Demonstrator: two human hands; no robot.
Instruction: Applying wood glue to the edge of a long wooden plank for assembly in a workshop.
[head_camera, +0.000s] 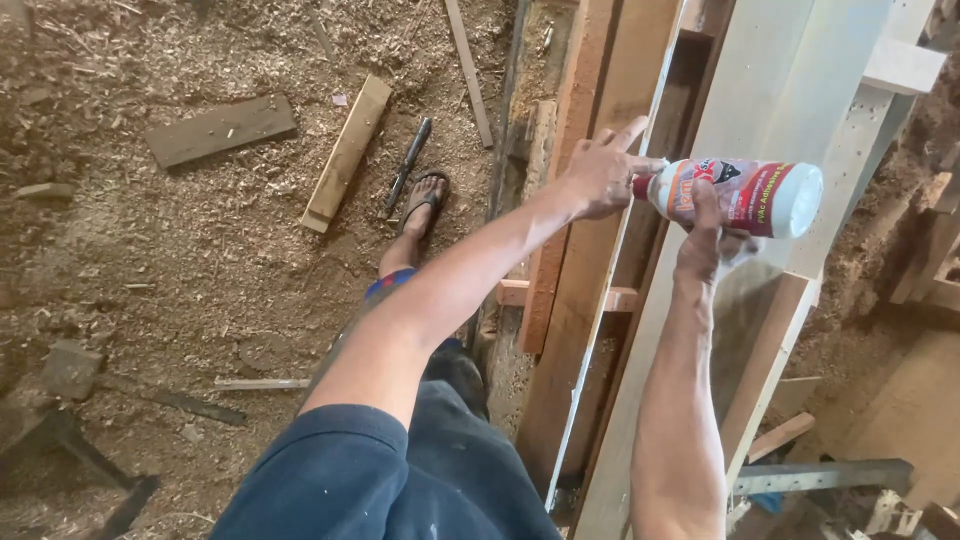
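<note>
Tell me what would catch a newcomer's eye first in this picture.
First, the white glue bottle with a red and orange label, held sideways in the right hand at upper right, with the left hand at its cap end. Both work over long pale planks running up the right side. On the left, the floor is thick with sawdust, scattered with wood offcuts and a foot in a sandal.

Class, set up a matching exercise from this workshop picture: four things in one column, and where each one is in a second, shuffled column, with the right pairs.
Things:
1. bottle
2. left hand
3. sandal
4. short plank

Places:
A. flat on the sawdust, left of the foot
B. gripped in the right hand
C. at the bottle's cap end
D. on the foot, on the sawdust floor

Pairs: 1-B, 2-C, 3-D, 4-A
</note>
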